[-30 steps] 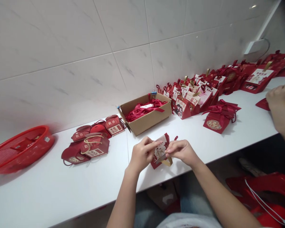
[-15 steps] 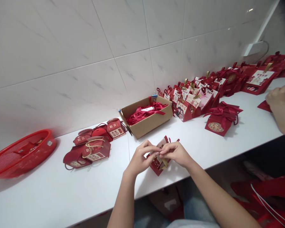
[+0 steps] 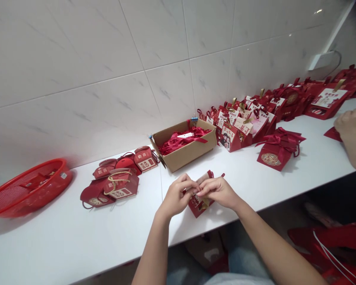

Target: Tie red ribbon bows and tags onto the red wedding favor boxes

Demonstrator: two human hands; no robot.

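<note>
A small red gift box (image 3: pixel 196 208) with a printed front and a gold ribbon loop (image 3: pixel 205 204) stands on the white table right under my hands. My left hand (image 3: pixel 182 192) and my right hand (image 3: pixel 218 190) meet over its top, thumbs and fingertips pinched together. Whatever lies between the fingertips is too small or too hidden to make out. My hands cover much of the box's upper part.
Behind my hands stands a cardboard box (image 3: pixel 192 157) of red ribbons (image 3: pixel 178 143). Several red boxes (image 3: pixel 123 190) and a red plastic basket (image 3: pixel 44 198) are to the left. A bow-tied box (image 3: pixel 269 158) and rows of gift boxes (image 3: pixel 231 138) stand right. Another person's hand (image 3: pixel 351 120) works at far right.
My pinched fingers have shifted slightly and drawn closer together over the gift box. The whole view has tilted a little; the other things stay put.
</note>
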